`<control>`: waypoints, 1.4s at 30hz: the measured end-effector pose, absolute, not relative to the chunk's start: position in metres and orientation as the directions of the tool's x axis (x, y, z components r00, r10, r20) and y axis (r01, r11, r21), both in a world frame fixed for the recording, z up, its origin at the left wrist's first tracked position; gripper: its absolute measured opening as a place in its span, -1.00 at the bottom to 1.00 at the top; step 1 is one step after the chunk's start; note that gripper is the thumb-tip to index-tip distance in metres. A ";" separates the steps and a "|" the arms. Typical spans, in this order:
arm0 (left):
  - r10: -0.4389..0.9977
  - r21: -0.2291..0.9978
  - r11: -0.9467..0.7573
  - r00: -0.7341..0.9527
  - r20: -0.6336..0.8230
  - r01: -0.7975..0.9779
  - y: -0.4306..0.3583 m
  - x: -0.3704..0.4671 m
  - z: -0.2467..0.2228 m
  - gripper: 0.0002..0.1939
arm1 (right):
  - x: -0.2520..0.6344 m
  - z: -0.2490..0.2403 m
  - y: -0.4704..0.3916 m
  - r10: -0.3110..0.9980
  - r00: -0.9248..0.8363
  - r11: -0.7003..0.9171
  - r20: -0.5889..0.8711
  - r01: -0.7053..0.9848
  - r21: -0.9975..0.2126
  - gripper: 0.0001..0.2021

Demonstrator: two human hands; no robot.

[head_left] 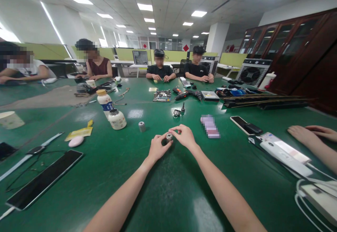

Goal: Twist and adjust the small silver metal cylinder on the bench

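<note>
The smooth, glossy green table (163, 190) spreads out under my bare forearms. Far left of my hands stands a squat white jar (117, 119), and between it and me sits a small ribbed metal cylinder (142, 126). My left hand (157, 148) and right hand (185, 136) meet near the table's middle, fingertips pinched from both sides on a small metal bearing (169, 137). It is short, round and grey, and its axis seems to point upward, though it is too tiny to be sure.
</note>
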State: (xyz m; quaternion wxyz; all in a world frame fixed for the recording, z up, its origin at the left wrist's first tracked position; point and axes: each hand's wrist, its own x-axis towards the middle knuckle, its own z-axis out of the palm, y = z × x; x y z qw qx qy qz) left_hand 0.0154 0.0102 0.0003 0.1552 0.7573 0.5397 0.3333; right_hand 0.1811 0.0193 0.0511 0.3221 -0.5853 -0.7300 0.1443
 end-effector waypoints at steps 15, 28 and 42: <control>0.927 0.622 -0.362 0.199 0.318 0.694 0.009 0.016 0.003 -0.54 | 0.202 0.007 0.033 0.994 -0.084 0.111 0.076 0.855 -0.507 -0.75; 0.926 0.619 -0.364 0.204 0.316 0.695 0.011 0.016 0.000 -0.56 | 0.188 0.036 0.030 0.956 -0.136 0.288 0.259 0.584 -0.759 -0.67; 0.920 0.602 -0.374 0.200 0.337 0.706 0.011 0.016 0.001 -0.57 | 0.178 0.051 0.014 0.959 0.004 0.169 0.283 0.795 -0.582 -0.58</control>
